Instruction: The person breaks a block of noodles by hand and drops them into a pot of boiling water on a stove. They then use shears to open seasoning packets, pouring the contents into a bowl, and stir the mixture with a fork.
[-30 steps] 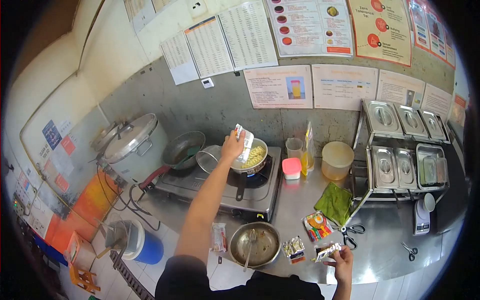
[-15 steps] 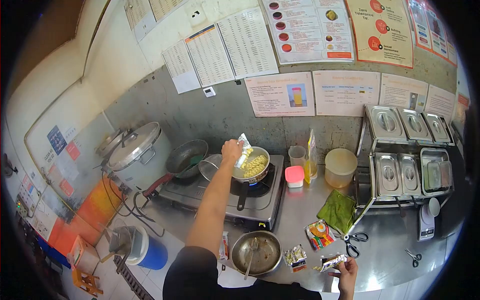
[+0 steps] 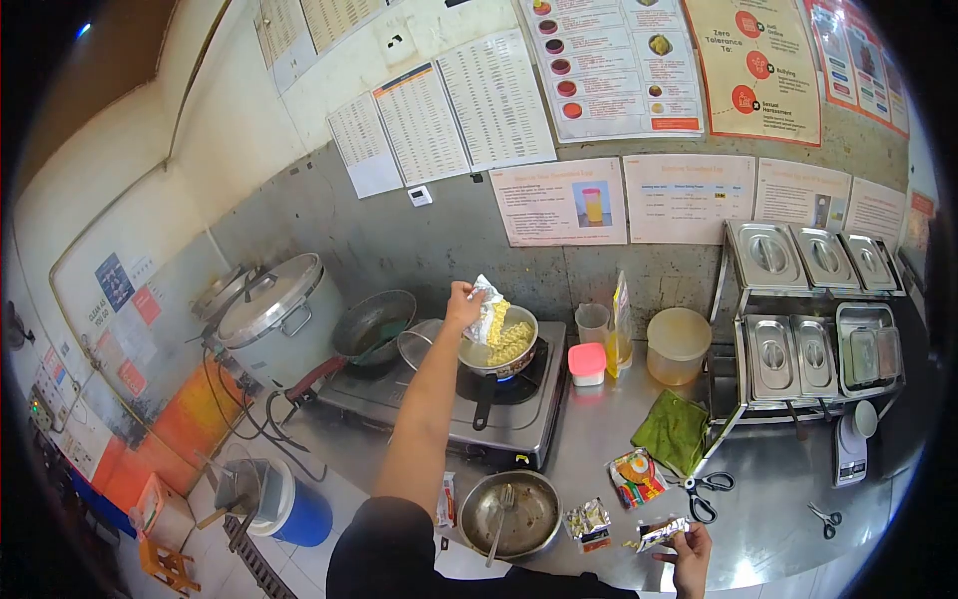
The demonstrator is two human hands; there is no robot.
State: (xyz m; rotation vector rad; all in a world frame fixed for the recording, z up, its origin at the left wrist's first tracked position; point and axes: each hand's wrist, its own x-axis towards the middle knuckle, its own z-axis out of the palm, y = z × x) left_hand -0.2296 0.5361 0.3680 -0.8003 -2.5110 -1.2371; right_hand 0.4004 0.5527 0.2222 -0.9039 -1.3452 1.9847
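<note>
Over the pan (image 3: 483,361) on the lit burner, my left hand (image 3: 463,306) is closed on a silvery packet (image 3: 483,316). Yellow noodles (image 3: 511,342) lie in the pan, and some show at the packet's edge. My right hand (image 3: 689,555) pinches a second silvery packet (image 3: 660,533) low over the steel counter. Left of it lie small sachets (image 3: 589,523) and a metal bowl (image 3: 530,539) with a fork (image 3: 501,521) in it. A colourful noodle wrapper (image 3: 637,477) and black-handled scissors (image 3: 703,496) are just beyond my right hand.
A dark wok (image 3: 371,321) sits on the stove's left burner beside a large lidded pot (image 3: 274,299). Behind the counter are a pink-lidded tub (image 3: 587,365), a round container (image 3: 679,347) and a green cloth (image 3: 671,431). A rack (image 3: 740,399) holds lidded trays at the right.
The packet in my left hand has tilted, and more noodles show beside it above the pan. The camera view has shifted slightly. My right hand is nearly still.
</note>
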